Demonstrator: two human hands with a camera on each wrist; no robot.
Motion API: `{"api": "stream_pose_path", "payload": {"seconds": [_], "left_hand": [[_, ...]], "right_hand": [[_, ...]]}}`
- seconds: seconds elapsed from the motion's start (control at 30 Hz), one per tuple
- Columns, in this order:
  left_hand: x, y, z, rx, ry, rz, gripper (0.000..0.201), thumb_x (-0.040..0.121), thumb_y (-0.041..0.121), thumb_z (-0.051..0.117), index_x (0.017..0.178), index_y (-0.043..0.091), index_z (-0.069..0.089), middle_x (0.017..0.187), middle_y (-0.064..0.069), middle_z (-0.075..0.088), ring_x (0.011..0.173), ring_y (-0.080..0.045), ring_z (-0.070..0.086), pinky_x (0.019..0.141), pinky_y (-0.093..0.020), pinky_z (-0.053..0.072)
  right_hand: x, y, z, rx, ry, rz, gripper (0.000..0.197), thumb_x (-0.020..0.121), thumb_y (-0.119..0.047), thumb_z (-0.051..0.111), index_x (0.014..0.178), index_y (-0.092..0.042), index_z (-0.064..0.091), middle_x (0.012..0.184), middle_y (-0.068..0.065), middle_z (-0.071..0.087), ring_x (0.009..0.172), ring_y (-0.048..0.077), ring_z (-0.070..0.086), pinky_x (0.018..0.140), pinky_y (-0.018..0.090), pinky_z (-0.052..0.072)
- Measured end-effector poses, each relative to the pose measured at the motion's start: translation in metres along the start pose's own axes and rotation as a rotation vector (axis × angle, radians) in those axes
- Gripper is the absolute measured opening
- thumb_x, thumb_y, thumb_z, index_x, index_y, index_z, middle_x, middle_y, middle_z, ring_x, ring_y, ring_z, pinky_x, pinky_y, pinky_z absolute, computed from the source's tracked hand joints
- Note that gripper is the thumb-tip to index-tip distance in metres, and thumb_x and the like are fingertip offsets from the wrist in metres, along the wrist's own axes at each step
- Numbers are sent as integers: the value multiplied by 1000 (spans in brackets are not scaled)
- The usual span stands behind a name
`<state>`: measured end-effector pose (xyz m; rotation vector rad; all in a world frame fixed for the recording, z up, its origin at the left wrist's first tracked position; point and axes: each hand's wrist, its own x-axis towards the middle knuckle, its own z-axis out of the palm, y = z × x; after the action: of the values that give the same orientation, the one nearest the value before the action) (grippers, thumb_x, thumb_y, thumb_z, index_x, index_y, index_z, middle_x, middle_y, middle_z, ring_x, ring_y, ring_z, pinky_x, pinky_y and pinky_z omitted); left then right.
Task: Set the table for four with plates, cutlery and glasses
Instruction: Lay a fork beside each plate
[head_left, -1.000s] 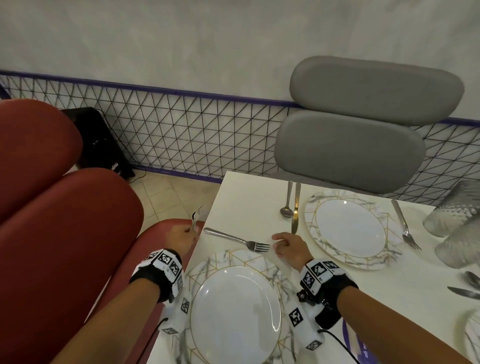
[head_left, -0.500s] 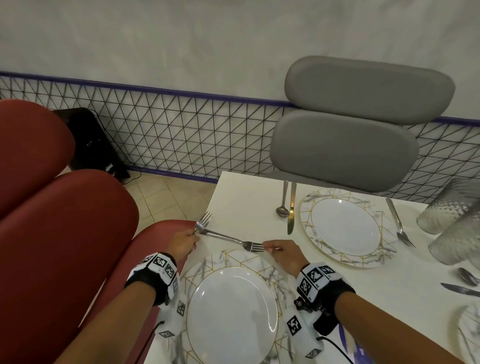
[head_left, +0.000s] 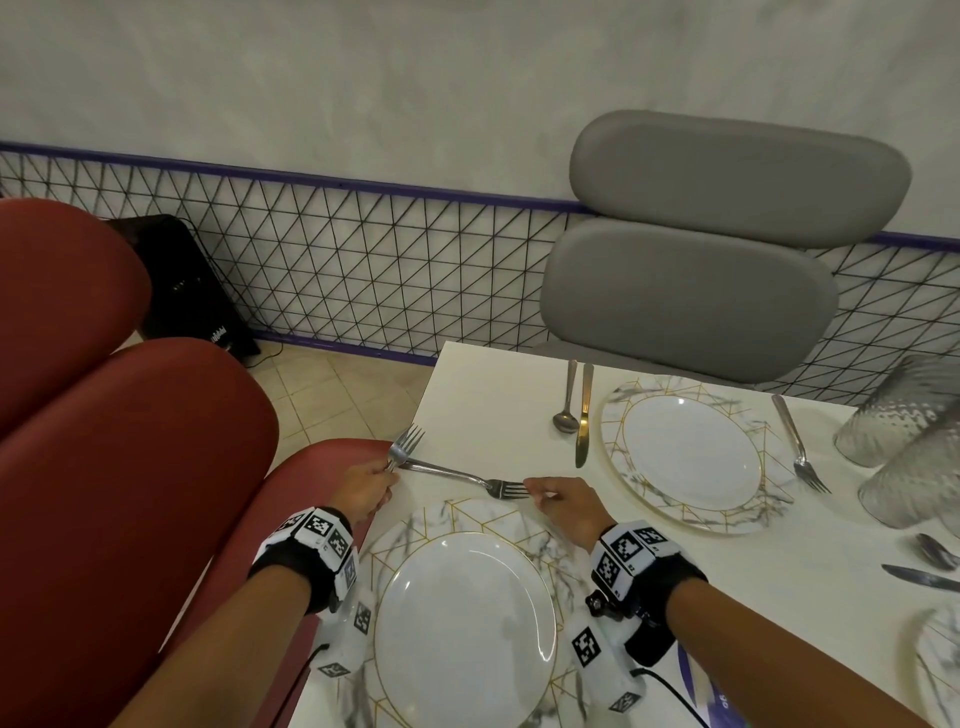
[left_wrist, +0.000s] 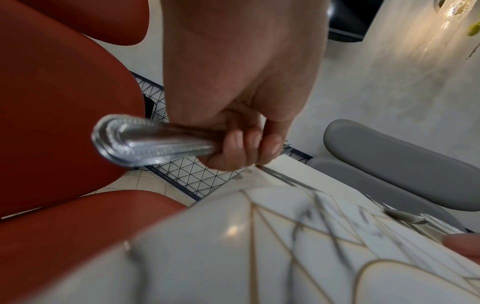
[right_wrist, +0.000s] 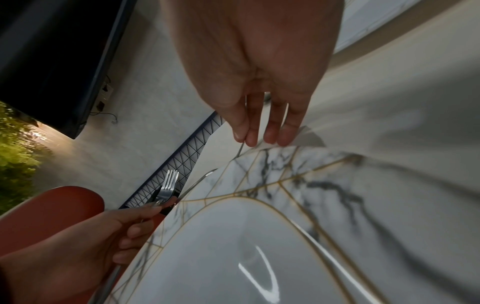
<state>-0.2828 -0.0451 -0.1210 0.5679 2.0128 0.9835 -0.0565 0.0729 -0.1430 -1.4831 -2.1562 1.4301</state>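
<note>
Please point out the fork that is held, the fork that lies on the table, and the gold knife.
held fork (head_left: 409, 441), head view, on its tines.
lying fork (head_left: 451, 474), head view, middle of its handle.
gold knife (head_left: 584, 415), head view, about mid-length.

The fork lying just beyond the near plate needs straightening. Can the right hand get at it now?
Likely yes: the right hand has its fingertips at the tines of the lying fork, nothing between. The left hand, holding a second fork, is by its handle end.
</note>
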Motion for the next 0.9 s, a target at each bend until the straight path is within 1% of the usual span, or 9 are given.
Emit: {"api": "stream_pose_path", "payload": {"seconds": [0.23, 0.37, 0.43, 0.53, 0.6, 0.67, 0.77, 0.83, 0.9], "left_hand": [[-3, 0, 1, 8, -8, -8, 19, 95, 6, 45, 80, 10, 55, 56, -5, 40, 26, -2, 28, 28, -12, 19], [-8, 2, -2, -42, 24, -2, 18, 95, 13, 49, 79, 10, 56, 59, -3, 45, 43, -10, 29, 28, -12, 21], [-16, 3, -3, -86, 40, 16, 21, 96, 17, 49, 77, 10, 56, 62, -3, 49, 46, -11, 29, 29, -12, 21], [-33, 4, -6, -126, 67, 45, 22, 97, 17, 46, 84, 5, 58, 64, -4, 54, 48, -11, 32, 29, -12, 23], [-46, 3, -9, -119, 62, 45, 19, 96, 13, 46, 90, 2, 60, 61, -2, 56, 48, -11, 34, 31, -12, 25], [-58, 5, -11, -107, 46, 52, 19, 95, 13, 49, 91, 0, 61, 59, -1, 58, 48, -11, 38, 33, -14, 28], [-81, 15, -7, -99, 5, 92, 16, 95, 14, 49, 94, 3, 60, 79, -6, 63, 56, -11, 45, 42, -18, 35], [-100, 22, 1, -81, -37, 127, 13, 95, 10, 48, 98, 3, 58, 82, -6, 60, 60, -11, 47, 42, -18, 39], [-120, 26, 13, -86, -90, 149, 11, 93, 6, 51, 101, 0, 57, 80, -4, 58, 61, -12, 48, 40, -18, 39]], "right_hand": [[-1, 3, 0, -3, 10, -11, 32, 95, -6, 43, 120, -10, 61, 131, 7, 57, 124, 22, 51, 106, 25, 35], [-12, 0, -6, 73, 47, -30, 38, 93, -1, 38, 121, -16, 59, 107, 3, 57, 103, 14, 50, 91, 17, 34], [-25, -2, -12, 72, 83, -59, 39, 94, -1, 38, 124, -18, 57, 103, -1, 52, 99, 12, 47, 91, 18, 34], [-56, -1, -22, 38, 147, -135, 38, 94, 0, 40, 125, -15, 55, 105, 0, 52, 99, 12, 49, 93, 20, 36], [-82, 3, -25, 47, 167, -160, 36, 93, 1, 42, 123, -14, 56, 106, -2, 53, 96, 12, 51, 89, 18, 37], [-108, 7, -26, 84, 175, -150, 35, 93, 0, 43, 120, -19, 56, 105, -2, 56, 92, 13, 52, 83, 14, 40], [-145, 12, -25, 180, 165, -125, 31, 92, 0, 46, 111, -23, 56, 100, -2, 59, 86, 10, 52, 73, 6, 42], [-167, 11, -25, 244, 153, -114, 29, 92, 0, 47, 108, -22, 56, 96, -3, 59, 83, 6, 52, 70, 1, 42], [-186, 8, -26, 303, 155, -108, 27, 91, 0, 47, 107, -20, 56, 91, -6, 59, 84, 6, 52, 73, 5, 43]]}}
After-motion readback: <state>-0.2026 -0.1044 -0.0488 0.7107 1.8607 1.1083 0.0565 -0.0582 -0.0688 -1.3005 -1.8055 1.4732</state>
